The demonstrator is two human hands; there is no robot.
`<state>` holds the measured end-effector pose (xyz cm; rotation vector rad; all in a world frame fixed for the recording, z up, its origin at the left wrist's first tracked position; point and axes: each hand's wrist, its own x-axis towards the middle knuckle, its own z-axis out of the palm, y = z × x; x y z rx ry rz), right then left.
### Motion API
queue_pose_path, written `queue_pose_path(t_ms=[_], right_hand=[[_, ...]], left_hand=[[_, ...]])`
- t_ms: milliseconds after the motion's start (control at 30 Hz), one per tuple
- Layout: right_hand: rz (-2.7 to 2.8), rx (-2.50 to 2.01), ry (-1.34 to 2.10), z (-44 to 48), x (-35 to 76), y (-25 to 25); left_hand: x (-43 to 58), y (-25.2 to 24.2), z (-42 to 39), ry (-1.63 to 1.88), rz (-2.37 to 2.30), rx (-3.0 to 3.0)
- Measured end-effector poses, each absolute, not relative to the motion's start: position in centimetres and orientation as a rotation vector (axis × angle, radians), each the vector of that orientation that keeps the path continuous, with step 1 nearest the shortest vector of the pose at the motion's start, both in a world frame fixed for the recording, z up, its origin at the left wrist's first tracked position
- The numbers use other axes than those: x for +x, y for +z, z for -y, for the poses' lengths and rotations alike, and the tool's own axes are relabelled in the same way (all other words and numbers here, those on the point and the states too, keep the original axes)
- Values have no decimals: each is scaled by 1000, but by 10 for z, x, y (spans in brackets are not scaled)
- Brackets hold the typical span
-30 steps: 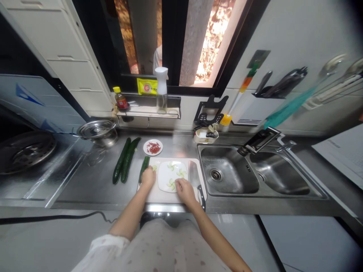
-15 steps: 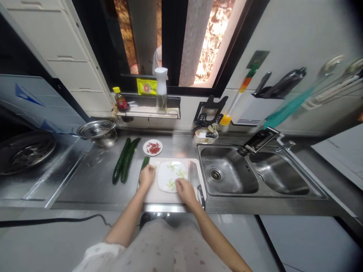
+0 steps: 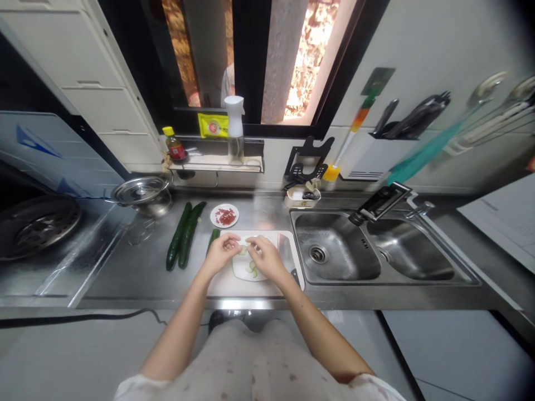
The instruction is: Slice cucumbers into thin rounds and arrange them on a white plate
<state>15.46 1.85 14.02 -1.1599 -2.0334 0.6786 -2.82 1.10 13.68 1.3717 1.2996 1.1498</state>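
My left hand (image 3: 224,252) is over the left edge of a white plate (image 3: 239,274), its thumb and fingers pinched at a pale green cucumber slice (image 3: 243,250). Facing it from the right, my right hand (image 3: 266,259) hovers above the plate with thumb and forefinger close together; whatever lies between them is too small to make out. Curved cucumber slices (image 3: 252,270) lie in a pinwheel on the plate, and my hands cover much of the rest. Beneath is a white cutting board (image 3: 221,288). A knife (image 3: 286,250) rests at its right side, partly behind my right arm. A cut cucumber (image 3: 214,236) sits at the board's left edge.
Two whole cucumbers (image 3: 184,236) lie to the left, near a lidded steel pot (image 3: 144,195). A small plate (image 3: 218,221) bears chopped red bits. On the right is a double sink (image 3: 338,284); a shelf (image 3: 209,164) with bottles runs below the window.
Both hands have moved up and toward each other over the plate. My left hand came from the board's left side, carrying a cucumber slice; my right hand left the lower pinwheel.
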Motion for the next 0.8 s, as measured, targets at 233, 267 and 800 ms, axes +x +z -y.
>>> queue_pose_path(t_ms=[233, 267, 800], right_hand=[[2146, -1113, 683, -15, 155, 148], [2148, -1112, 684, -15, 155, 148], [1984, -974, 687, -12, 155, 165]], left_hand=[[-23, 154, -3, 1087, -1251, 1426], [-22, 156, -3, 1080, -1257, 1424], [-8, 140, 21, 1030, -1101, 533]])
